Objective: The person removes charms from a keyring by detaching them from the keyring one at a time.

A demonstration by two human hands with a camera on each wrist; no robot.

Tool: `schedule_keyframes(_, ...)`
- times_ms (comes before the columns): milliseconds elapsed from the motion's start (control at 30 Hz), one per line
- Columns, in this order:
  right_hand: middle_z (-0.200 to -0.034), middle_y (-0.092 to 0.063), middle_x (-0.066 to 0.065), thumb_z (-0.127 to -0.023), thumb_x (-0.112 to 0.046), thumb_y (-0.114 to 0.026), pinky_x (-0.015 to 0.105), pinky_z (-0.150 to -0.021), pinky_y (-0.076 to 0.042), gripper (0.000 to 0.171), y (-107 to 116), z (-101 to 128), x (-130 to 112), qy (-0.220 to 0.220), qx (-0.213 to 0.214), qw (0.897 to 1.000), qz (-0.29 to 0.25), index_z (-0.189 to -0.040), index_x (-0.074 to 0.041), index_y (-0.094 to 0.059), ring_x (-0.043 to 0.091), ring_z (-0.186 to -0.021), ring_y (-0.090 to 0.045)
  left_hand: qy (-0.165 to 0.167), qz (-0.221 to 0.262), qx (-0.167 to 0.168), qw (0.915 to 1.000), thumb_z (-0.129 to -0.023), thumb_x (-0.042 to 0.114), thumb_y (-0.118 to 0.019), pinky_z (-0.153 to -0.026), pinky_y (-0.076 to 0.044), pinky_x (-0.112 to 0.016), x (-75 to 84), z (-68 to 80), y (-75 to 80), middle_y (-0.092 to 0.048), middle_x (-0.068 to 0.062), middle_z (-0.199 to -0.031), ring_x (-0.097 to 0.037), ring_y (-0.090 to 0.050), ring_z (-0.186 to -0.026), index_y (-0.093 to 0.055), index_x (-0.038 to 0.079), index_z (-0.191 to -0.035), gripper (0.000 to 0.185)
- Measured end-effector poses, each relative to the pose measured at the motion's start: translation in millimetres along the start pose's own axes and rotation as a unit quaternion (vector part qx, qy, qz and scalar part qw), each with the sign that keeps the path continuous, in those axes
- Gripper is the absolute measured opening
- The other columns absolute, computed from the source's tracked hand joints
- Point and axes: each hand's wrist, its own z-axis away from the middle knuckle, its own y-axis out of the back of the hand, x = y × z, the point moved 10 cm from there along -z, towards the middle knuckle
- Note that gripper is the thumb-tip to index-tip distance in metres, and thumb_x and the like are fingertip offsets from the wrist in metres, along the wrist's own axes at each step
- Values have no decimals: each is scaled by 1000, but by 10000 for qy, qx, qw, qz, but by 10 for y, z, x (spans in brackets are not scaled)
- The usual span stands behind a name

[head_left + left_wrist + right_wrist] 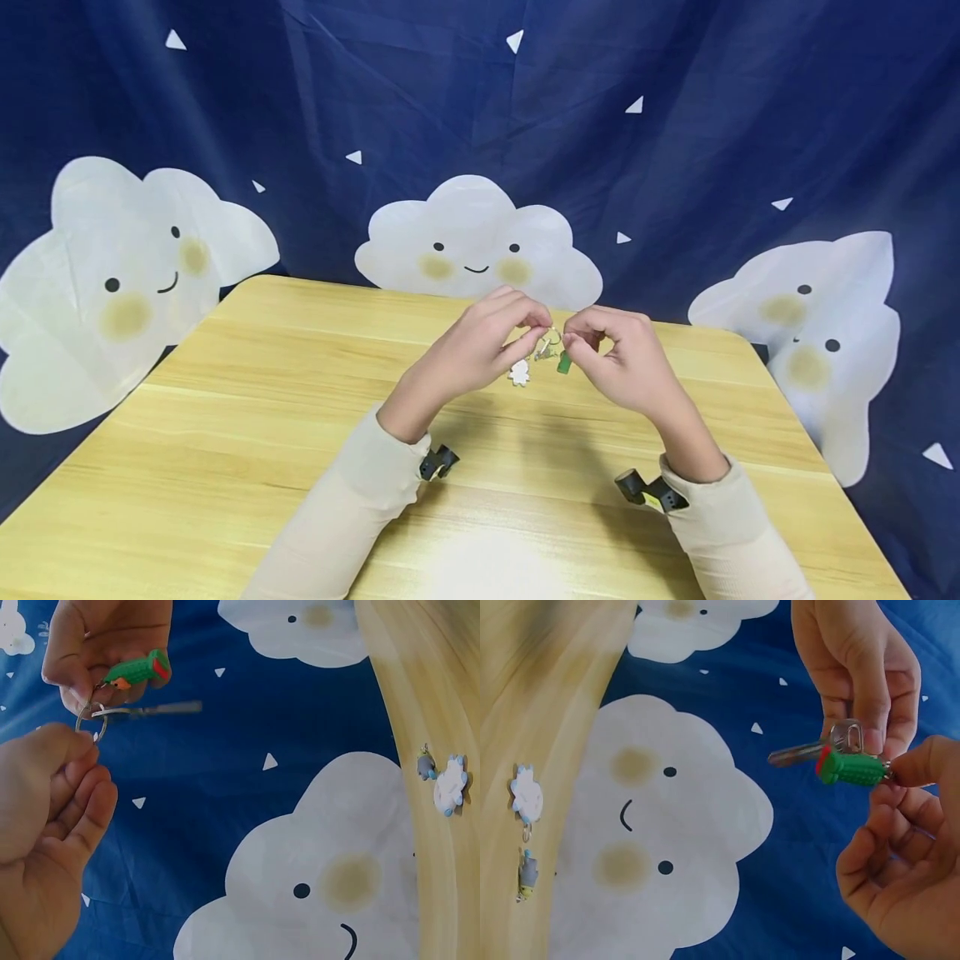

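Note:
My left hand [483, 342] pinches a thin metal key ring [104, 729] between thumb and finger. A metal key [169, 708] hangs from that ring. Facing it, my right hand [622, 354] pinches the small metal link at the end of a green charm [851, 769] with a red end, right at the ring. In the left wrist view the charm also shows a bit of orange. Below the hands, a white figure-shaped charm with pale blue tips [519, 372] lies on the table, and a small grey charm [528, 876] with some yellow lies beside it.
The light wood table [247, 417] reaches back to a dark blue curtain [435, 83] with white clouds and small triangles. A black wrist camera [438, 462] sits at the left cuff, another wrist camera [651, 492] at the right cuff.

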Motion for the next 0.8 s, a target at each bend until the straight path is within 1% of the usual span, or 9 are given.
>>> schedule_keyframes(133, -72, -60, -13, -88, 1, -64, 21, -52, -37, 22, -14, 2, 24, -56, -113, 9999, 37, -78, -18, -68, 8, -61, -51, -253, -293, 95, 9992, -98, -1, -64, -85, -48, -27, 52, -5, 8, -69, -6, -98, -22, -59, -93, -68, 2, -101, 6)
schedule_keyframes(233, -71, -58, -13, -87, 0, -65, 20, -50, -36, 22, -20, 7, 57, -176, -141, 9997, 58, -77, -19, -68, 8, -61, -51, -622, -1014, 101, 9929, -96, -5, -64, -84, -48, -26, 152, -5, -11, -68, -6, -97, -23, -59, -92, -67, 1, -101, 8)
schedule_keyframes(300, -70, -59, -12, -88, 0, -65, 21, -51, -38, 21, -25, 11, 87, -327, -135, 9993, 87, -77, -18, -68, 8, -61, -52, -901, -1724, 78, 9809, -93, -7, -64, -83, -48, -25, 242, -3, -43, -68, -7, -97, -22, -58, -91, -67, 1, -101, 11)
schedule_keyframes(400, -71, -62, -11, -88, -1, -65, 22, -52, -40, 18, -28, 19, 134, -656, -76, 9977, 165, -78, -15, -70, 10, -62, -54, -1170, -2701, 7, 9557, -91, -8, -64, -81, -47, -23, 347, 4, -106, -66, -6, -96, -21, -56, -89, -66, 1, -102, 14)
schedule_keyframes(467, -71, -63, -9, -89, -1, -65, 22, -55, -42, 17, -20, 23, 162, -865, 17, 9960, 235, -79, -13, -72, 11, -62, -55, -1131, -2891, -45, 9506, -91, -7, -65, -80, -47, -22, 360, 1, -137, -65, -6, -95, -20, -56, -88, -66, 2, -101, 14)
schedule_keyframes(533, -69, -63, -8, -89, -1, -65, 22, -56, -43, 16, -3, 26, 177, -1024, 142, 9943, 267, -80, -12, -72, 12, -62, -55, -844, -2593, -53, 9621, -93, -4, -65, -81, -48, -22, 315, -12, -129, -66, -5, -96, -20, -57, -90, -67, 3, -102, 11)
schedule_keyframes(600, -67, -61, -7, -89, 0, -65, 21, -58, -44, 15, 22, 26, 181, -1083, 295, 9934, 243, -81, -11, -73, 12, -61, -54, -388, -1845, 27, 9821, -96, 0, -66, -83, -49, -22, 219, -23, -91, -68, -5, -97, -20, -59, -92, -69, 3, -102, 7)
schedule_keyframes(667, -66, -59, -7, -88, 2, -66, 21, -59, -43, 16, 51, 22, 166, -1034, 461, 9935, 129, -81, -10, -73, 12, -61, -53, 51, -1015, 186, 9946, -98, 5, -67, -85, -50, -23, 110, -26, -43, -71, -5, -99, -20, -61, -94, -71, 4, -102, 6)
schedule_keyframes(800, -68, -59, -5, -88, 6, -66, 19, -62, -45, 17, 105, 8, 117, -778, 764, 9938, -239, -83, -8, -73, 11, -63, -53, 591, 178, 416, 9972, -99, 12, -70, -83, -50, -24, -66, -17, 14, -72, -2, -95, -15, -62, -91, -73, 5, -102, 9)
